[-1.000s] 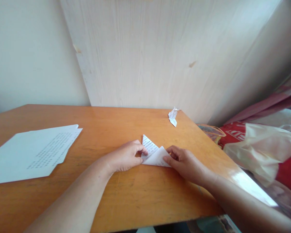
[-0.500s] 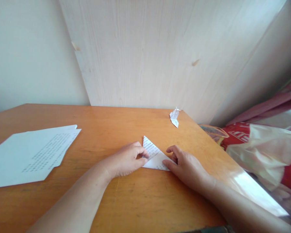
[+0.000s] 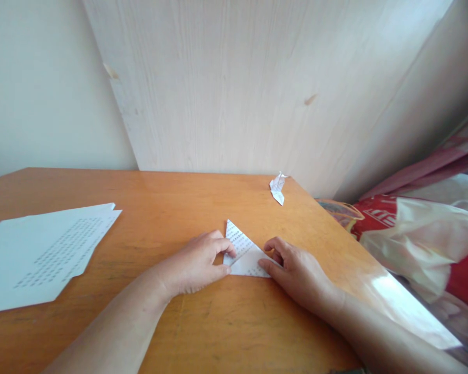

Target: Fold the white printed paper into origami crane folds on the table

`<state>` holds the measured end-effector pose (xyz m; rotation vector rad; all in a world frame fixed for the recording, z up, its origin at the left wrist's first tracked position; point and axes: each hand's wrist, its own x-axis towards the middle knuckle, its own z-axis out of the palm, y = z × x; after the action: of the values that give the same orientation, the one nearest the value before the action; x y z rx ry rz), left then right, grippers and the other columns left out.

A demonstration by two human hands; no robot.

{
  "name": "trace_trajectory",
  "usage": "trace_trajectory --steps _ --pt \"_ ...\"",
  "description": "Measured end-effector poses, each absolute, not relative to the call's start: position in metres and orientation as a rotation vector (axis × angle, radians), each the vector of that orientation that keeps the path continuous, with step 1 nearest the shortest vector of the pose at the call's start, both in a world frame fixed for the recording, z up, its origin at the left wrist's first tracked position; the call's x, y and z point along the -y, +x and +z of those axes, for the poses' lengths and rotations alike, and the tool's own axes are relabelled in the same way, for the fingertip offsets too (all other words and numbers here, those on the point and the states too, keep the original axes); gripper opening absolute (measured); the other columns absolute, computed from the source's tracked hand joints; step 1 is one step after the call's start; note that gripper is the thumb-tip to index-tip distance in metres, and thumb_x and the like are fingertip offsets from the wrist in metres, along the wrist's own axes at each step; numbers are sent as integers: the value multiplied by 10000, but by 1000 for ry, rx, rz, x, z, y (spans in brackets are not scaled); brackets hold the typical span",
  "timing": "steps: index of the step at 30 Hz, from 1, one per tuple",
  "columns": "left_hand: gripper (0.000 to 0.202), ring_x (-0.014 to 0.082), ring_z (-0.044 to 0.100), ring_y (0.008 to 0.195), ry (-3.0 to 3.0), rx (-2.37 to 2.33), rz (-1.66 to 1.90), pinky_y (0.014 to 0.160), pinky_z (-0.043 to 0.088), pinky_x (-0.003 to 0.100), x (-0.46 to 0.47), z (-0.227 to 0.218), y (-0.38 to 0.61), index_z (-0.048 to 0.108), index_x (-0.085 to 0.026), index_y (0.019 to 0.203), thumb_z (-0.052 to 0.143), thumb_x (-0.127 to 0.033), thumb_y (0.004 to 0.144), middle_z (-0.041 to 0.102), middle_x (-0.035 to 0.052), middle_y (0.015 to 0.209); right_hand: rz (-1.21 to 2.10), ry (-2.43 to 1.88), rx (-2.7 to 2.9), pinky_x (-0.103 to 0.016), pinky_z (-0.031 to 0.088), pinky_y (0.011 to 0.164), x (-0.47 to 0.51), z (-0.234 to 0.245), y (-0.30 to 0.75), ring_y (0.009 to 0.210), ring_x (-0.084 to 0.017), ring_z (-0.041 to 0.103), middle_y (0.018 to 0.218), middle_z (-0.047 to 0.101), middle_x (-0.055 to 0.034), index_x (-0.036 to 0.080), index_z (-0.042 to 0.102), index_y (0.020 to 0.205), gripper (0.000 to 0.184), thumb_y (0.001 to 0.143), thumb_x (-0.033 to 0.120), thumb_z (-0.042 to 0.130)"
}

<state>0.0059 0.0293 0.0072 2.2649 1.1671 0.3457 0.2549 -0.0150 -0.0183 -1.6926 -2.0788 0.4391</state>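
Note:
A small folded triangle of printed white paper [image 3: 242, 250] lies flat on the orange wooden table [image 3: 203, 322]. My left hand [image 3: 197, 262] pinches its left edge between thumb and fingers. At the paper's right corner my right hand [image 3: 296, 270] presses down with curled fingers. Both hands rest on the tabletop near its middle.
Printed white sheets [image 3: 42, 254] lie on the table at the left. A small folded paper figure [image 3: 277, 187] sits near the far right corner. A pale wooden board [image 3: 257, 83] leans behind the table. Red and clear plastic bags [image 3: 421, 239] sit beyond the right edge.
The raised right flap of the paper has been pressed down flat. My right hand has slid slightly left over the corner; my left hand has kept its pinch.

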Motion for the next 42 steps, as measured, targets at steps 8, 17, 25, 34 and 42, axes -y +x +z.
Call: trace_trajectory --steps 8,17,25,34,42 --pt "465 245 562 1052 2320 -1057 314 910 432 343 -29 4 1 648 -429 1285 589 -260 856 606 31 1130 380 -1636 2162 -300 449 728 15 -17 255 836 -197 662 953 699 -28 261 675 1041 155 948 306 559" --pt "435 218 525 998 2462 -1039 170 894 406 344 -30 7 -1 626 -492 1286 534 -276 920 576 19 1141 358 -1674 2187 -285 467 734 16 -17 256 812 -184 671 931 687 -25 307 719 1130 243 970 340 539" --pt "399 217 520 1038 2462 -1056 153 891 389 343 -29 7 1 664 -492 1231 520 -275 928 575 15 1160 309 -1615 2231 -274 463 700 16 -19 258 769 -171 658 889 659 -24 316 715 1175 271 980 340 529" --pt "356 231 542 1049 2428 -1158 142 890 401 357 -28 8 7 695 -502 1177 522 -329 918 590 11 1178 94 -1621 2317 -282 447 668 22 -18 257 765 -185 646 898 638 -44 327 704 1213 300 997 364 500" --pt "313 244 561 1067 2380 -1189 194 887 427 339 -32 3 10 739 -445 1131 615 -370 854 622 20 1105 23 -1661 2328 -294 448 675 23 -17 257 790 -196 650 915 637 -51 318 694 1223 307 1004 380 490"
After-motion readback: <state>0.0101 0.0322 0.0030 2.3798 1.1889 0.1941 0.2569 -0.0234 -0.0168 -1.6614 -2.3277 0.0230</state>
